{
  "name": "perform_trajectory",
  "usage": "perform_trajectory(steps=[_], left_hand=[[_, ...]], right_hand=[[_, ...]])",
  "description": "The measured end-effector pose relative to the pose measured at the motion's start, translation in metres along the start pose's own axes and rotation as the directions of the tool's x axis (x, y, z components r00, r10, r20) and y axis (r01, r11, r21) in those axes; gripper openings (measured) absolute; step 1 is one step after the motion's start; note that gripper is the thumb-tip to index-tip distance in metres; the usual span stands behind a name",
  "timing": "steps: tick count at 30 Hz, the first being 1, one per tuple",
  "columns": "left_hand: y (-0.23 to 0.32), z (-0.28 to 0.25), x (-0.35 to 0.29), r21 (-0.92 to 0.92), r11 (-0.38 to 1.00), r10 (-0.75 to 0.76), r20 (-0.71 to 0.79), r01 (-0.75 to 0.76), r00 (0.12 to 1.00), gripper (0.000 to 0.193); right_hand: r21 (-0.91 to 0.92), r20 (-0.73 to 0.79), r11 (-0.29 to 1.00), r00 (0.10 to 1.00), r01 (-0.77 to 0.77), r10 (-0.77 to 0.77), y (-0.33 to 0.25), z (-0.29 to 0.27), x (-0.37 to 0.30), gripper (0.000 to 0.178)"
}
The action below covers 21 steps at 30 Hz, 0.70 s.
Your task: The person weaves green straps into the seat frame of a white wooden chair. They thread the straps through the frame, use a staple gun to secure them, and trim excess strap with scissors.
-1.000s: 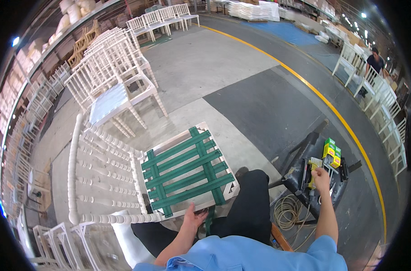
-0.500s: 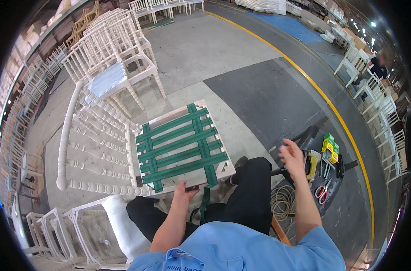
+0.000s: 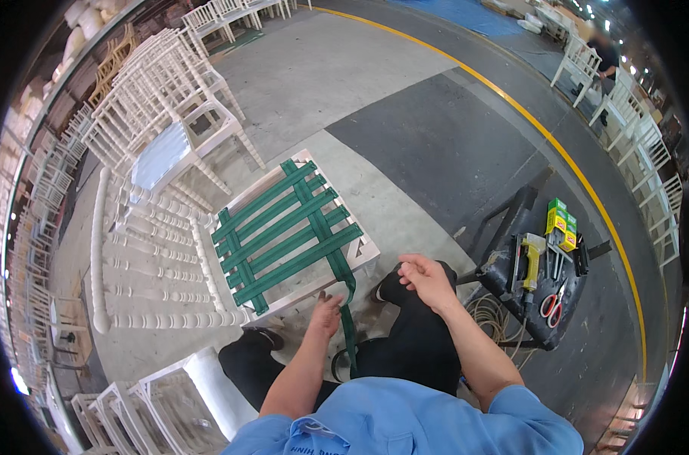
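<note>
A white spindle-back chair lies tipped in front of me. Green webbing straps [image 3: 284, 241] are woven across its seat frame [image 3: 369, 252]. One strap's loose tail [image 3: 348, 334] hangs over the near edge between my knees. My left hand [image 3: 327, 315] is at that edge, fingers closed on the tail by the near corner, though the fingertips are partly hidden. My right hand [image 3: 426, 282] is in the air above my right knee, loosely curled with fingers apart and nothing visible in it.
At right, a low black stand [image 3: 504, 277] holds a yellow staple gun [image 3: 532, 262], red-handled scissors [image 3: 551, 305] and green-yellow boxes [image 3: 561, 225]. A coiled hose [image 3: 490, 322] lies beside it. White chairs [image 3: 162, 95] stand far left; a person [image 3: 606, 64] is far right.
My right hand has come left and down from beside the stand toward the chair. My left hand has shifted right to the hanging strap. The view has turned slightly.
</note>
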<state>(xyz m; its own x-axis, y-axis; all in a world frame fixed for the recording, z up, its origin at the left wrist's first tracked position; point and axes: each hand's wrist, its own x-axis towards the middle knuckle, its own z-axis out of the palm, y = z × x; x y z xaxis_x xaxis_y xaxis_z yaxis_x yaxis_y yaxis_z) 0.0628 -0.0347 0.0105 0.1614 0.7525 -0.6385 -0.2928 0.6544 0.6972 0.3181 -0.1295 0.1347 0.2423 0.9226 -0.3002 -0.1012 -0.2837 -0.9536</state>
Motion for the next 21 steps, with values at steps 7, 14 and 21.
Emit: perform_trajectory(steps=[7, 14, 21], left_hand=[[-0.021, 0.037, 0.027, 0.155, 0.976, -0.186, 0.253, 0.15, 0.949, 0.043], [-0.077, 0.033, -0.03, 0.507, 0.856, -0.206, 0.164, 0.096, 0.965, 0.028], [0.009, 0.018, -0.022, 0.78, -0.166, 0.718, 0.515, -0.604, 0.468, 0.041]], right_hand=[[-0.347, 0.085, 0.935, 0.99, -0.077, 0.113, 0.066, 0.032, 0.077, 0.044], [-0.045, 0.348, 0.923, 0.86, -0.382, 0.373, 0.088, 0.08, 0.112, 0.032], [-0.398, 0.266, 0.885, 0.892, -0.242, 0.364, 0.124, 0.069, 0.114, 0.031]])
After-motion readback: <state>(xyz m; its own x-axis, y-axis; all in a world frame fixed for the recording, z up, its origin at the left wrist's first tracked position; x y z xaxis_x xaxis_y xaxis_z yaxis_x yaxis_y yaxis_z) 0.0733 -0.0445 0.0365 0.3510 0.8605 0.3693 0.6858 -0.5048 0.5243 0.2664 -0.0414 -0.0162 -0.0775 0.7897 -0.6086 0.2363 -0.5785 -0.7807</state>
